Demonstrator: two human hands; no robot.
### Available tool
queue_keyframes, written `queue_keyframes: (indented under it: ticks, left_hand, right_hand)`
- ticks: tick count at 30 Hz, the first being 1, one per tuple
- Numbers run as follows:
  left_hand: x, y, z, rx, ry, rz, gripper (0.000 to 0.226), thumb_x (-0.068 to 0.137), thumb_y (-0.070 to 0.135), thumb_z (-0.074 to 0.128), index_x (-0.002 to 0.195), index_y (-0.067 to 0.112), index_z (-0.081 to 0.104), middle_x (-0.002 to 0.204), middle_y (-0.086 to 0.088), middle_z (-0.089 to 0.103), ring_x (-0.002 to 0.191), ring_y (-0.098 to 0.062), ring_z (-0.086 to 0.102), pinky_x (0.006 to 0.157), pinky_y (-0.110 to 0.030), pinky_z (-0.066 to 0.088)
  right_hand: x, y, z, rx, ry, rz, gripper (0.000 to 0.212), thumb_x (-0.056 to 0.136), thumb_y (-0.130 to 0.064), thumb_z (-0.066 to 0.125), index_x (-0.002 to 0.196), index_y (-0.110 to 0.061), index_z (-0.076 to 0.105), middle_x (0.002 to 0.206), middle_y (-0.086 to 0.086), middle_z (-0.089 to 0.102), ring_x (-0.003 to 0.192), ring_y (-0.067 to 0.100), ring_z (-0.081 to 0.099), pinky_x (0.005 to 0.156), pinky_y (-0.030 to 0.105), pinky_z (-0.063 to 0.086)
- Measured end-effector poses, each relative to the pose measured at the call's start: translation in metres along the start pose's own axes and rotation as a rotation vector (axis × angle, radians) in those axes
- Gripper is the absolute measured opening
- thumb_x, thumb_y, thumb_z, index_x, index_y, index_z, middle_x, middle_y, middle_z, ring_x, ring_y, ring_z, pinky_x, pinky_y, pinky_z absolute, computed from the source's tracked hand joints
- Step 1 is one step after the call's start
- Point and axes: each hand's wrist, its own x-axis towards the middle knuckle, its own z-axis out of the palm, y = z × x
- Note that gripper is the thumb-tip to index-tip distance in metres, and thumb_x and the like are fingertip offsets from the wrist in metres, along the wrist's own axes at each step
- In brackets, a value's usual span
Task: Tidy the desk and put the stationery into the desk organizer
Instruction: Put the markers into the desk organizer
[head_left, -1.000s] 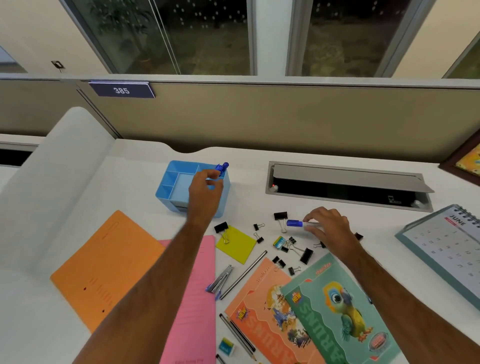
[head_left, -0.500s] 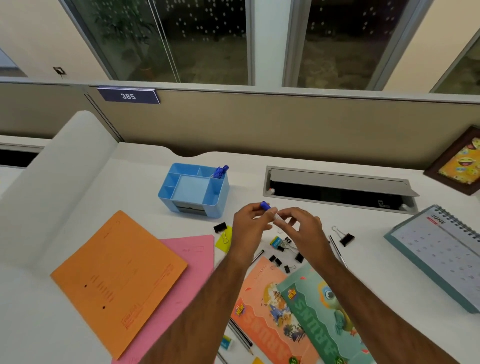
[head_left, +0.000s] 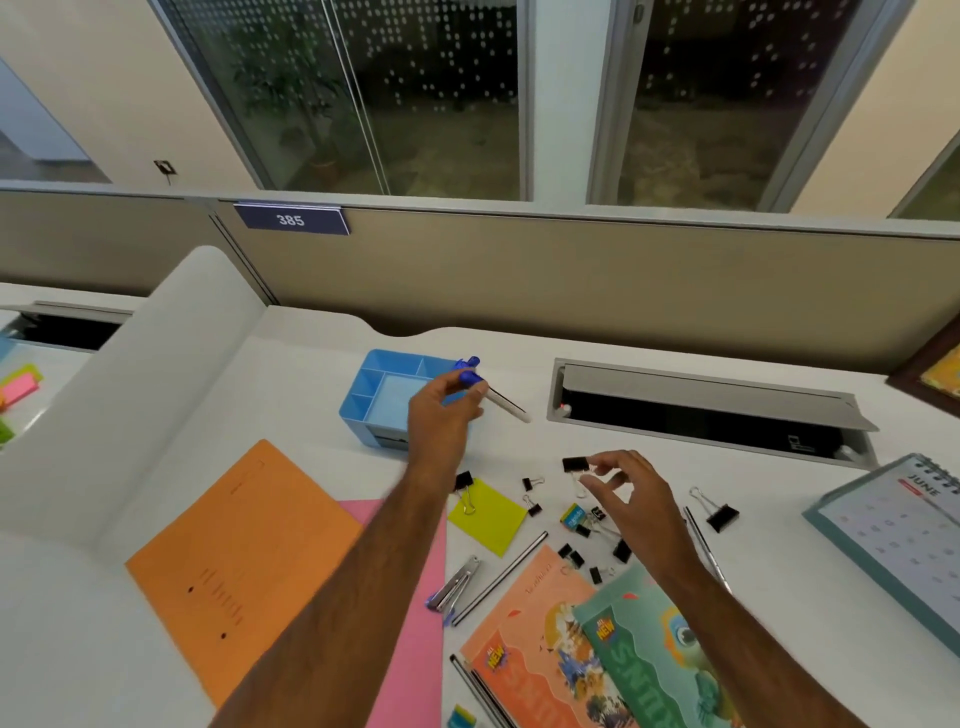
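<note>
Both bare forearms reach forward from the bottom edge of the view. The left hand (head_left: 444, 410) is raised at the end of a nearly straight arm, its grip a pinch of thumb and fingers round a thin white pen with a blue cap (head_left: 493, 395), whose body slants down to the right. The right hand (head_left: 631, 491) sits lower and nearer, palm down, wrist slightly bent, fingers (head_left: 597, 467) loosely spread and gently curved towards the left, holding nothing. The two hands are well apart.
</note>
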Motion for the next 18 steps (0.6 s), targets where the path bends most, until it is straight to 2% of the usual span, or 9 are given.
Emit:
queue_keyframes:
  ticks: [4, 7, 10, 13, 18]
  left_hand:
    - [0.039, 0.016, -0.023, 0.091, 0.121, 0.075, 0.019, 0.092, 0.020, 0.080, 0.110, 0.023, 0.074, 0.103, 0.005, 0.075, 0.099, -0.017, 0.074, 0.085, -0.032, 0.063]
    - [0.059, 0.026, -0.039, 0.172, 0.151, 0.161, 0.021, 0.093, 0.019, 0.077, 0.113, 0.023, 0.075, 0.102, 0.007, 0.075, 0.096, -0.015, 0.075, 0.077, -0.027, 0.062]
    - [0.080, 0.033, -0.049, 0.294, 0.135, 0.274, 0.023, 0.097, 0.017, 0.074, 0.120, 0.020, 0.072, 0.107, 0.007, 0.075, 0.097, -0.008, 0.074, 0.081, -0.020, 0.060]
    - [0.093, 0.035, -0.050, 0.380, 0.092, 0.298, 0.026, 0.098, 0.016, 0.072, 0.123, 0.016, 0.070, 0.107, 0.006, 0.074, 0.099, -0.006, 0.072, 0.087, -0.017, 0.059]
    - [0.099, 0.019, -0.036, 0.473, 0.022, 0.259, 0.021, 0.100, 0.016, 0.069, 0.121, 0.015, 0.069, 0.109, 0.001, 0.074, 0.103, -0.013, 0.072, 0.090, -0.028, 0.060]
  right_hand:
    - [0.000, 0.014, -0.005, -0.004, 0.015, 0.027, 0.016, 0.092, -0.039, 0.073, 0.104, -0.044, 0.064, 0.105, -0.021, 0.064, 0.091, 0.007, 0.065, 0.085, 0.048, 0.054]
    - [-0.005, 0.027, -0.010, 0.017, 0.024, 0.055, 0.021, 0.092, -0.034, 0.074, 0.106, -0.044, 0.063, 0.103, -0.020, 0.064, 0.089, 0.008, 0.065, 0.075, 0.034, 0.054]
    - [-0.006, 0.038, -0.013, 0.029, 0.017, 0.099, 0.023, 0.092, -0.034, 0.074, 0.109, -0.044, 0.062, 0.102, -0.018, 0.065, 0.090, 0.007, 0.065, 0.071, 0.025, 0.048]
    - [-0.008, 0.045, -0.016, 0.034, 0.014, 0.129, 0.023, 0.093, -0.033, 0.074, 0.109, -0.043, 0.062, 0.101, -0.017, 0.066, 0.091, 0.006, 0.064, 0.070, 0.022, 0.048]
    - [-0.012, 0.052, -0.017, 0.044, 0.022, 0.164, 0.021, 0.093, -0.031, 0.073, 0.107, -0.042, 0.062, 0.100, -0.015, 0.066, 0.091, 0.004, 0.063, 0.069, 0.025, 0.053]
